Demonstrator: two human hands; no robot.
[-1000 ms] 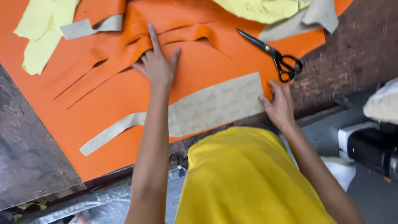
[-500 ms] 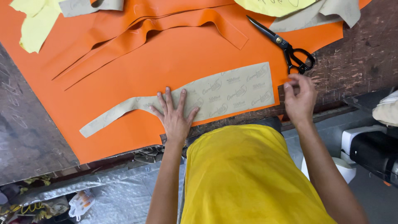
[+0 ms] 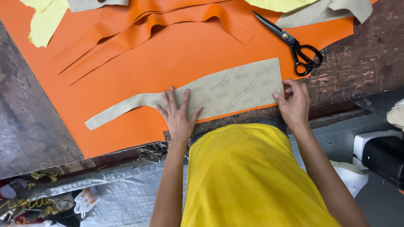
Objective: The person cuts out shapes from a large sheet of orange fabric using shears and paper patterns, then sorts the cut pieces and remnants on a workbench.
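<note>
On the orange sheet [image 3: 139,105], near its front edge: a long tan paper pattern [image 3: 227,90], wide at the right end, narrowing to a curved strip toward the left. Left hand [image 3: 179,115] laid flat across the pattern's middle, fingers [image 3: 171,98] spread and pressing down, palm partly on the orange sheet just below the pattern. Right hand [image 3: 294,103] at the pattern's right end, fingertips [image 3: 277,97] curled close together against that edge, thumb side along the corner; whether pinching or only pushing, cannot tell. Beyond the pattern's right end, black scissors [image 3: 296,48] lying partly on the sheet, partly on the worn dark wooden table [image 3: 357,63]. Behind the pattern, cut orange strips [image 3: 185,19] curling up, with yellow scraps [image 3: 42,23] at the far left. Below the table edge, crumpled clear plastic [image 3: 113,189] on the floor.
</note>
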